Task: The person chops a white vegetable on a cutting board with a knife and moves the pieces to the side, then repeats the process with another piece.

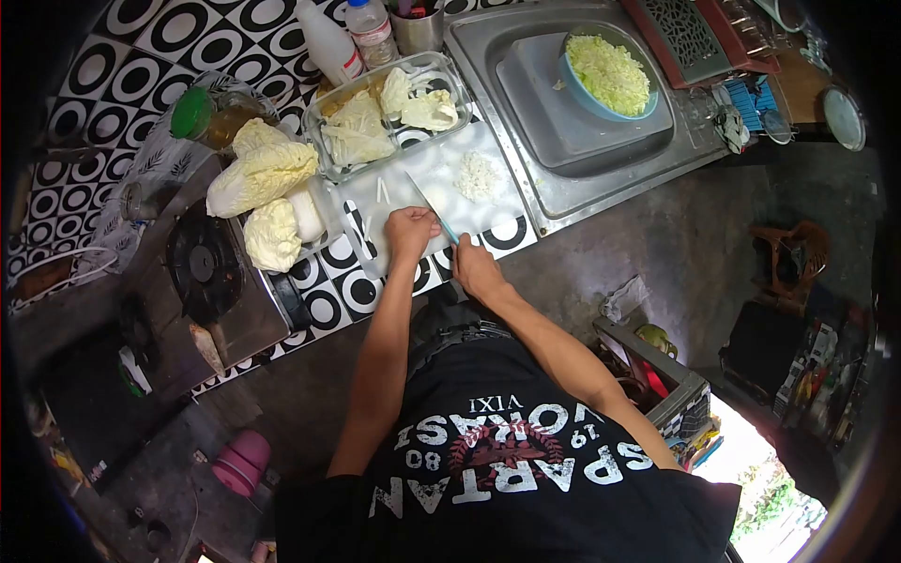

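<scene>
A translucent cutting board (pixel 488 214) lies on the patterned counter. My right hand (pixel 480 269) is wrapped round the blue handle of a knife (pixel 435 210), whose blade points up and left over the board. Just left of the blade, my left hand (pixel 411 233) has its fingers bent together on the board; what they hold, if anything, is too small to tell. Thin white strips (pixel 382 190) lie above my left hand. A pile of chopped white pieces (pixel 477 177) sits right of the knife. Cabbage leaves (pixel 358 129) fill a clear container (pixel 328 171) behind the board.
Whole cabbages (pixel 263 178) stand at the left, near a green-lidded jar (pixel 192 114) and a stove (pixel 202 266). Back right, a blue bowl (pixel 608 111) of shredded cabbage (pixel 610 75) rests in the sink area (pixel 549 211). Bottles (pixel 371 36) stand behind.
</scene>
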Available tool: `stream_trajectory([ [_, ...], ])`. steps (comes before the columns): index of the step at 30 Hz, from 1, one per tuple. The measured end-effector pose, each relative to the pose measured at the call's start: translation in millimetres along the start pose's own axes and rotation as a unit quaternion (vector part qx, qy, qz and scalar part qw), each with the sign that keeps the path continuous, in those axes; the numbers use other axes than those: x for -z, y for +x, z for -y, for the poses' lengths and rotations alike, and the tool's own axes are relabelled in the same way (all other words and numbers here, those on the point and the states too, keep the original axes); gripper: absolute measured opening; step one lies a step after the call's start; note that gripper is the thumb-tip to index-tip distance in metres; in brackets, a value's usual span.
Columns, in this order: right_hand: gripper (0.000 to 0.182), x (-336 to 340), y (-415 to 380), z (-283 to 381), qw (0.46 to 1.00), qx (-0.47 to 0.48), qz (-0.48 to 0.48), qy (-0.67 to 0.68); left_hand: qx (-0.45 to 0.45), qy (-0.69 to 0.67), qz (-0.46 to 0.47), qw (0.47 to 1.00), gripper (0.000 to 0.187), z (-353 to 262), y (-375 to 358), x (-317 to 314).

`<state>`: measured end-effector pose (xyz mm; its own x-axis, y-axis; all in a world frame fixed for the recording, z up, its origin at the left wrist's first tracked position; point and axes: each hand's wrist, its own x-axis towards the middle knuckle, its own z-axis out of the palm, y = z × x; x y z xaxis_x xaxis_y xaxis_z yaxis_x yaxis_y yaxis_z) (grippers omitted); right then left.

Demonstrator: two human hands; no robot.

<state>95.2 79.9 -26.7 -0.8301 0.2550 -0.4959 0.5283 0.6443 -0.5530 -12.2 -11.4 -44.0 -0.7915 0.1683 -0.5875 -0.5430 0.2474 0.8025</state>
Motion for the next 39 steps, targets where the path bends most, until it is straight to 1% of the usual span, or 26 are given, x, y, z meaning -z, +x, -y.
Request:
stream_trajectory([
  [4, 0.024, 4.2, 4.3, 4.2, 1.0, 0.01, 0.002, 0.006, -0.018, 0.015, 0.002, 1.0, 0.014, 5.1, 1.3, 0.3],
  [7, 0.027, 10.8, -3.0, -3.4, 1.0, 0.02, -0.003, 0.004, -0.045, 0.052, -0.027, 0.997, 0.012, 4.9, -4.1, -3.6],
  [10, 0.03, 17.9, -10.0, -12.1, 1.0, 0.023, -0.009, 0.003, -0.091, 0.119, -0.07, 0.986, 0.011, 8.8, -8.8, -4.0],
  [13, 0.032, 23.3, -11.3, -12.9, 1.0, 0.01, -0.009, 0.009, -0.091, 0.156, -0.073, 0.981, 0.011, 14.6, -6.2, 4.1],
  [15, 0.033, 29.8, -14.4, -11.6, 0.998, 0.04, -0.028, 0.032, -0.108, 0.154, -0.084, 0.979, 0.013, 18.2, -5.0, 11.0],
  [16, 0.033, 31.4, -15.7, -11.5, 0.998, 0.041, -0.028, 0.033, -0.123, 0.151, -0.093, 0.976, 0.014, 19.0, -4.8, 12.2],
  [17, 0.034, 32.1, -17.4, -11.4, 0.997, 0.045, -0.048, 0.047, -0.123, 0.151, -0.093, 0.976, 0.014, 20.3, -4.7, 12.3],
  [18, 0.034, 32.6, -18.7, -11.6, 0.995, 0.049, -0.069, 0.061, -0.167, 0.185, -0.108, 0.963, 0.017, 13.2, -10.0, 11.2],
  [19, 0.034, 34.1, -19.1, -12.3, 0.995, 0.049, -0.067, 0.061, -0.209, 0.218, -0.122, 0.945, 0.021, 9.5, -13.4, 10.3],
  [20, 0.034, 35.6, -19.3, -13.5, 0.994, 0.048, -0.078, 0.061, -0.208, 0.218, -0.123, 0.946, 0.021, 10.4, -12.0, 9.1],
  [22, 0.035, 35.7, -21.4, -16.6, 0.993, 0.047, -0.086, 0.06, -0.213, 0.271, -0.103, 0.933, 0.028, 15.3, -4.9, 5.5],
  [23, 0.034, 35.3, -21.7, -18.5, 0.99, 0.057, -0.112, 0.062, -0.213, 0.27, -0.103, 0.933, 0.028, 17.8, -2.4, 4.1],
  [24, 0.034, 35.5, -22.1, -19.9, 0.986, 0.067, -0.138, 0.064, -0.226, 0.283, -0.1, 0.927, 0.029, 18.3, -0.8, 3.0],
  [25, 0.034, 36.5, -23.3, -21.4, 0.986, 0.067, -0.139, 0.063, -0.24, 0.297, -0.097, 0.919, 0.03, 19.0, 0.5, 2.5],
  [26, 0.034, 37.8, -25.2, -23.5, 0.986, 0.067, -0.137, 0.062, -0.24, 0.296, -0.096, 0.92, 0.03, 20.2, 0.4, 3.5],
  [28, 0.033, 39.6, -29.0, -27.8, 0.986, 0.068, -0.136, 0.062, -0.202, 0.259, -0.083, 0.941, 0.024, 14.5, -6.7, 9.8],
  [29, 0.033, 40.1, -30.9, -30.3, 0.986, 0.068, -0.138, 0.061, -0.203, 0.259, -0.083, 0.941, 0.024, 18.1, -5.6, 15.7],
  [31, 0.032, 41.7, -33.6, -36.4, 0.986, 0.067, -0.14, 0.062, -0.278, 0.318, -0.128, 0.897, 0.025, 28.1, -1.8, 32.6],
  [33, 0.032, 41.7, -35.9, -42.7, 0.982, 0.094, -0.157, 0.043, -0.279, 0.333, -0.144, 0.889, 0.024, 28.8, -5.1, 47.9],
  [35, 0.032, 42.2, -35.8, -49.4, 0.982, 0.092, -0.156, 0.049, -0.253, 0.336, -0.16, 0.893, 0.023, 23.3, -10.9, 59.1],
  [37, 0.033, 46.4, -34.3, -52.8, 0.982, 0.091, -0.156, 0.052, -0.246, 0.348, -0.163, 0.89, 0.022, 9.6, -18.6, 57.7],
  [39, 0.035, 51.6, -33.0, -53.3, 0.983, 0.063, -0.138, 0.099, -0.358, 0.351, -0.13, 0.855, 0.022, 4.7, -17.3, 51.1],
])
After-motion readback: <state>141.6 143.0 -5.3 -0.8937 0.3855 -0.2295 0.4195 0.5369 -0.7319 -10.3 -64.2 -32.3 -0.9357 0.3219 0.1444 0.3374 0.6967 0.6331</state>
